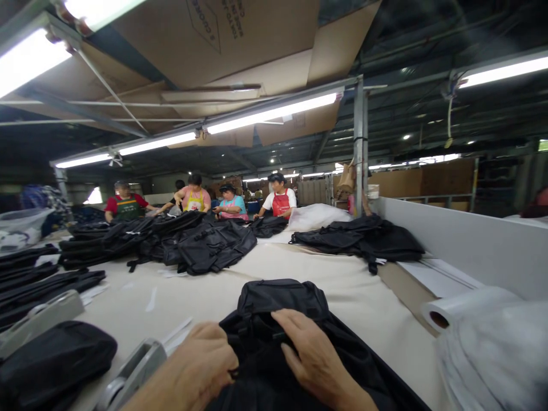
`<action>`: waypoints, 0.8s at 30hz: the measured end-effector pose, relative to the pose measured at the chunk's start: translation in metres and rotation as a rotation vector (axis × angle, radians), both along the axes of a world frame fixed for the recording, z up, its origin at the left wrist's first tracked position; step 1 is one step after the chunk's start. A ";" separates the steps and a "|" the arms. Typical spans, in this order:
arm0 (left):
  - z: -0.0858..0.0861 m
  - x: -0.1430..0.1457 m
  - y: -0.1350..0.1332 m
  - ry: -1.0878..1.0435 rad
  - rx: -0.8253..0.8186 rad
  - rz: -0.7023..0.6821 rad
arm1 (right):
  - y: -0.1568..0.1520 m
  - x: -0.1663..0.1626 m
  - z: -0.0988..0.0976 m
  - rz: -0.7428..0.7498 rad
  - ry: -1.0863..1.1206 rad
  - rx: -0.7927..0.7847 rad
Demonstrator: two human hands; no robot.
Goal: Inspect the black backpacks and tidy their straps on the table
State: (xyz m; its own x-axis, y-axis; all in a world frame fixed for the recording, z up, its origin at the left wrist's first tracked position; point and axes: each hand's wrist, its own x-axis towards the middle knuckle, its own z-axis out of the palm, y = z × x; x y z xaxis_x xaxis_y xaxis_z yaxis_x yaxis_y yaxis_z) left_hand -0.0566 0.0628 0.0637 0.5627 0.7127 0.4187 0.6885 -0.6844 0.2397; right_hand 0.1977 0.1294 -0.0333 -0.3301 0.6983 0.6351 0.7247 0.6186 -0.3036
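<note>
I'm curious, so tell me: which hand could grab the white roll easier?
Probably the right hand: it rests on the black backpack nearer the white roll; the left hand lies farther away.

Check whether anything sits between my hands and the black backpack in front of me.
Nothing visible does. The left hand is closed on the black backpack at its near edge, and the right hand rests on top of it.

Black fabric backpack, matte, lying flat on cream worktop. Rounded top end points away from hands. Left hand curled at its near left edge; right hand flat on its middle. Loose fabric spreads right of right hand.
</note>
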 end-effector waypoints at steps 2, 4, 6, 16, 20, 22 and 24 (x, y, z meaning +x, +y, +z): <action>0.018 0.013 0.011 0.069 0.225 0.030 | 0.010 -0.004 -0.020 -0.006 -0.098 0.084; 0.031 0.028 0.024 0.079 0.423 0.147 | 0.021 -0.010 -0.039 -0.105 -0.152 0.110; 0.035 0.045 0.039 -0.028 0.487 0.267 | 0.028 -0.015 -0.048 -0.160 -0.167 0.122; -0.065 0.107 0.109 0.000 -0.110 0.087 | 0.035 -0.008 -0.045 0.015 -0.134 0.263; -0.055 0.099 0.129 0.448 -0.291 -0.018 | 0.033 -0.012 -0.043 0.023 -0.131 0.329; -0.045 0.106 0.144 0.565 -0.368 -0.066 | 0.031 -0.015 -0.043 -0.004 -0.111 0.347; -0.038 0.117 0.156 0.674 -0.418 -0.082 | 0.030 -0.016 -0.044 -0.065 -0.060 0.324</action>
